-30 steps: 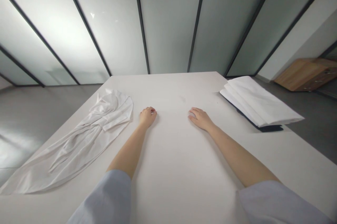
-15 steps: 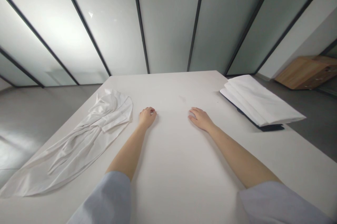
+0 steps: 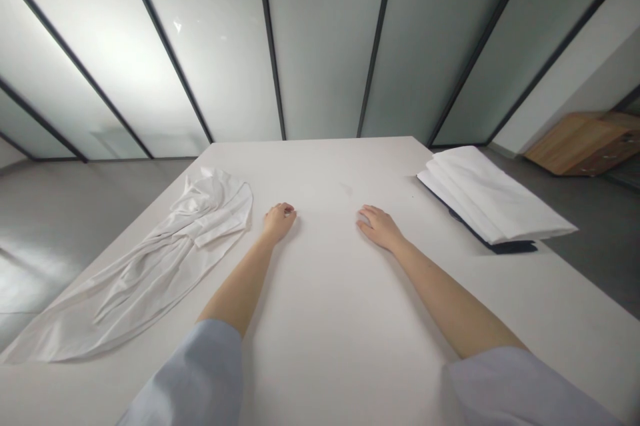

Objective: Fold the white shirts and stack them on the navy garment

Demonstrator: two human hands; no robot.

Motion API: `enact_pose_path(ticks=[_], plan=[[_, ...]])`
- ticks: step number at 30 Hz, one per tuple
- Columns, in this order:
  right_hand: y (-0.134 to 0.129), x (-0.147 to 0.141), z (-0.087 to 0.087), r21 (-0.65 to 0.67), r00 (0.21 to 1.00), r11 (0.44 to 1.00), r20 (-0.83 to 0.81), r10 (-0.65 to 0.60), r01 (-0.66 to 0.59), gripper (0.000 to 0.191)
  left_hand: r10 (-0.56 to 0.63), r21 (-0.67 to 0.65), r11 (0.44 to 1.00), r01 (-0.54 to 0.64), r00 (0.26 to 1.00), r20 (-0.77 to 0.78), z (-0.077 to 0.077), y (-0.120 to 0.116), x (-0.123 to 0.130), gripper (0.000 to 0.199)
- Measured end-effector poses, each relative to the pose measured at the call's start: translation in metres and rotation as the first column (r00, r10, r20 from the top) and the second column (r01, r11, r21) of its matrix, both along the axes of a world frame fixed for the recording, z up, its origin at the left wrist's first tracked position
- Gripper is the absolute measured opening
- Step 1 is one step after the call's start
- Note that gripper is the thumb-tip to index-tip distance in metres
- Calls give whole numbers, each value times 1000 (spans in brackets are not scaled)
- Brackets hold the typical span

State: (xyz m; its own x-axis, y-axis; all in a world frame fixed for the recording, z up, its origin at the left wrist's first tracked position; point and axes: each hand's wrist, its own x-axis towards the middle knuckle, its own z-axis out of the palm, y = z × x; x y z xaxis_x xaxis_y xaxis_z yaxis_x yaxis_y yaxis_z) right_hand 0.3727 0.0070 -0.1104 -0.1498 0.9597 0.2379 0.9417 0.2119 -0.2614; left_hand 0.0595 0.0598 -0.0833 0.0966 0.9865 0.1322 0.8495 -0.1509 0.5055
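Left hand (image 3: pixel 280 221) loosely curled, right hand (image 3: pixel 381 227) slack, both empty on the surface (image 3: pixel 320 333). Crumpled white cloth (image 3: pixel 200 236) near left hand; folded white cloth (image 3: pixel 500 196) overhangs right edge, a knock could drop it.

- Frosted panels (image 3: pixel 320 46): glow brightest at 10 o'clock, dimmer toward 2.
- Floor (image 3: pixel 20 279): glare near 8.
- Faint, soft shadows by left hand (image 3: pixel 279 221), right hand (image 3: pixel 381 227).
- Wide-angle stretch at edges; wooden cabinet (image 3: pixel 575 143), 3 o'clock, dim, soft.
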Motion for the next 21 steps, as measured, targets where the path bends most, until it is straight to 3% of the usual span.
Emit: enact_pose_path(ticks=[6,9,11,14,16,18,21], plan=[[-1,-2,2,1,1000,1000,9,-1,1,38,-135,-109,985,135,991,13,12,15,-20,32],[-1,-5,2,9,1000,1000,18,-18,18,37,-154,-30,988,152,984,-85,23,18,-53,36],[-1,-6,3,13,999,999,21,-32,32,36,-45,85,994,66,974,-222,31,16,-83,37],[-1,-8,4,13,998,999,27,-50,50,36,232,191,967,-171,900,-370,37,8,-126,43],[-1,-9,4,15,998,999,31,-53,52,37,383,158,924,-349,833,-399,37,3,-146,57],[-2,-10,4,18,998,998,30,-53,53,37,463,77,877,-474,792,-397,33,-1,-155,70],[-2,-11,4,27,998,998,16,-58,58,37,491,10,849,-529,782,-384,27,0,-150,74]])
